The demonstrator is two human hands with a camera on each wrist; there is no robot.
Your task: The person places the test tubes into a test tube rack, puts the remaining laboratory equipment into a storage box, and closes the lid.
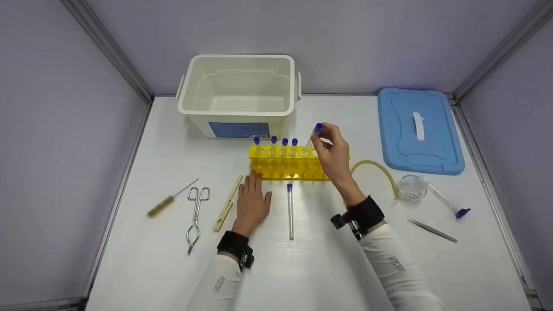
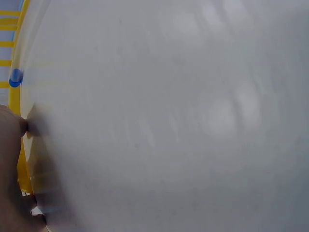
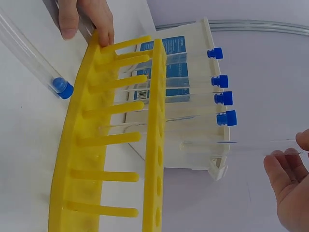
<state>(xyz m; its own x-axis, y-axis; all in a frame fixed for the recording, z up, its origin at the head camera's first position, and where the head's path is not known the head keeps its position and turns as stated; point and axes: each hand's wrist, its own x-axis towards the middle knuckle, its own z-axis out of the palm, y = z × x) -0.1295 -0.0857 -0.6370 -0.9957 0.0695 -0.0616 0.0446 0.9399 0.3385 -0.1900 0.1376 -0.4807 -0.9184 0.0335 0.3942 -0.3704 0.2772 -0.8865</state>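
Observation:
A yellow test tube rack (image 1: 293, 169) stands mid-table, with several blue-capped test tubes (image 3: 223, 98) upright in its left holes. My right hand (image 1: 332, 153) pinches another blue-capped test tube (image 1: 310, 140) near its top. That tube slants, its lower end at a hole right of the filled ones; in the right wrist view, its bottom is just above the rack's top bar. My left hand (image 1: 252, 201) lies with extended fingers against the rack's front left corner. One more capped test tube (image 1: 290, 211) lies on the table in front of the rack.
Behind the rack stands a white bin (image 1: 237, 114); its blue lid (image 1: 421, 131) lies back right. At left are a brush (image 1: 162, 206), metal tongs (image 1: 196, 218) and a wooden clamp (image 1: 227, 205). Rubber tubing (image 1: 376, 163), a glass dish (image 1: 411, 188), a cylinder (image 1: 445, 198) and tweezers (image 1: 433, 230) lie right.

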